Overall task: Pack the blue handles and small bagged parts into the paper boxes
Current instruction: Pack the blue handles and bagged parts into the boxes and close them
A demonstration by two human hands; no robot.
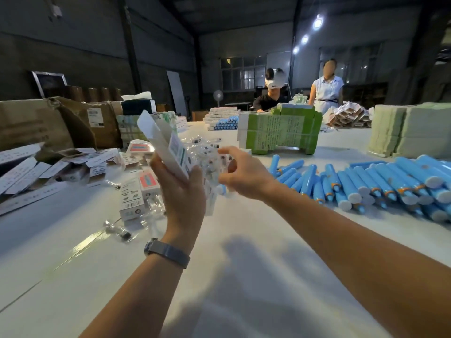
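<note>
Paper box (166,145) gripped in left hand (181,191) — right hand (240,172) just beside.

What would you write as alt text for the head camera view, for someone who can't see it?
A person's left hand holds an open paper box above a white table while the right hand reaches into clear bagged parts. Blue handles lie piled at right.

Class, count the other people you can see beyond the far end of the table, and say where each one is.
2. A seated person in a dark top sits behind the green boxes; a standing person in a light dress is beside them. Others may be hidden.
</note>
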